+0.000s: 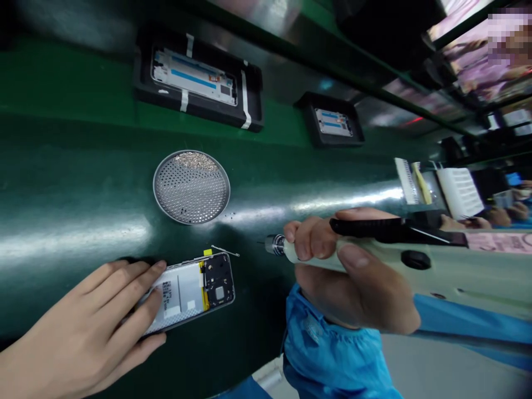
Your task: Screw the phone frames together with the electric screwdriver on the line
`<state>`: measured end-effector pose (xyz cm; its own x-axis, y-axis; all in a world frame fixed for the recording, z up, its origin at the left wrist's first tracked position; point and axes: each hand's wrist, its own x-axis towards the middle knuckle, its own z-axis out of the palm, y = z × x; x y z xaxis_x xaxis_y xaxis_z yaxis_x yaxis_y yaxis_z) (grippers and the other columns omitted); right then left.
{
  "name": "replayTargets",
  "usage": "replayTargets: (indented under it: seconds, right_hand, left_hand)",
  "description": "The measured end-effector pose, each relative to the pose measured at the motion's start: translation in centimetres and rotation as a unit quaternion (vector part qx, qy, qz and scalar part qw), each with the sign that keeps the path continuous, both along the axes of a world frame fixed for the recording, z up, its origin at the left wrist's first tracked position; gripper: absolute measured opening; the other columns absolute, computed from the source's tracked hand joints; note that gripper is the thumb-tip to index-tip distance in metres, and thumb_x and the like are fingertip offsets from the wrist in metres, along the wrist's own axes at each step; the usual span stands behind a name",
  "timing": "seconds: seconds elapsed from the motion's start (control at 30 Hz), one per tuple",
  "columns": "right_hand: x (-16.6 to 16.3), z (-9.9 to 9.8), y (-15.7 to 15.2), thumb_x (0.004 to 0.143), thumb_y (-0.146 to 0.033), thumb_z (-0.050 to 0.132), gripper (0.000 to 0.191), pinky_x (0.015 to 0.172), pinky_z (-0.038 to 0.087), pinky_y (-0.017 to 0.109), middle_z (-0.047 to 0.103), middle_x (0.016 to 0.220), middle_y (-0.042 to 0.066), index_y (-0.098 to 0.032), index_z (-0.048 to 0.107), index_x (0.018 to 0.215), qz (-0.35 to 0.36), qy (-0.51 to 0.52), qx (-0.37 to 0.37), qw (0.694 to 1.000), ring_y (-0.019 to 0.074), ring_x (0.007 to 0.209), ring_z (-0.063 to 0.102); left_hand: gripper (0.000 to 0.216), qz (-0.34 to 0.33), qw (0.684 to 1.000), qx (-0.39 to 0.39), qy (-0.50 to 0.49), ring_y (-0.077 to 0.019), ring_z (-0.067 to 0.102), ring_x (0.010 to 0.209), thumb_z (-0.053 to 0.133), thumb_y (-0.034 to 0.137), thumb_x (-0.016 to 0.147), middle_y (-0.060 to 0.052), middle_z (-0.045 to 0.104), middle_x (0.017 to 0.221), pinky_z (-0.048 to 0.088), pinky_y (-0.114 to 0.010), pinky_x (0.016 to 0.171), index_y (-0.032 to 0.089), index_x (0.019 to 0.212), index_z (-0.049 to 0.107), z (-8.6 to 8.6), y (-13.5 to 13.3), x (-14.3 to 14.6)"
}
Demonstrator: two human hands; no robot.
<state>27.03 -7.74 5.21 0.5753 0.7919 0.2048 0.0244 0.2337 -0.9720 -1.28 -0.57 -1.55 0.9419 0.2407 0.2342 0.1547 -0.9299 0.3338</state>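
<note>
My left hand (108, 316) lies across the left part of an opened smartphone (182, 293), fingers along its upper edge and thumb by its lower edge. A white battery, yellow tape and a black cover with a square patch show in the phone. Its left end is hidden under my hand. My right hand (353, 271) is wrapped round a pale electric screwdriver (303, 255) with a black lever. The thin bit points left, above the table and apart from the phone. Beside the phone's top edge lies a thin white cable strip (224, 250).
A round perforated metal tray (187, 194) with many tiny screws stands behind the phone; a few specks lie beside it. Two black holders (253, 105) (307, 113) with phone frames sit at the back. A white slotted tray (460, 191) and other people's hands (469, 223) are at right.
</note>
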Motion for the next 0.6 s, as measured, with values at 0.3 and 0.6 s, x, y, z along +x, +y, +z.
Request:
replayTargets:
  seconds: [0.3,0.6]
  right_hand:
    - [-0.6,-0.1,0.0,0.078,-0.026,0.069,0.017,0.061,0.049,0.035,0.054,0.058,-0.004,-0.024,0.07,0.095,0.03,0.003,0.001,1.0,0.0124,0.054,0.054]
    - [-0.7,-1.1,0.6,0.076,-0.024,0.07,0.021,0.064,0.05,0.034,0.057,0.058,-0.005,-0.02,0.068,0.096,-0.001,-0.002,0.032,0.999,0.0117,0.054,0.056]
  left_hand:
    - [0.028,-0.003,1.0,0.009,-0.013,-0.0391,0.061,0.113,0.066,0.032,0.088,-0.023,0.061,0.129,0.049,-0.059,0.095,0.011,0.107,0.065,-0.2,-0.4,0.5]
    - [0.026,-0.01,0.999,-0.007,-0.04,-0.0409,0.06,0.106,0.063,0.029,0.089,-0.027,0.062,0.122,0.049,-0.059,0.088,0.006,0.103,0.062,0.0,-0.2,0.7]
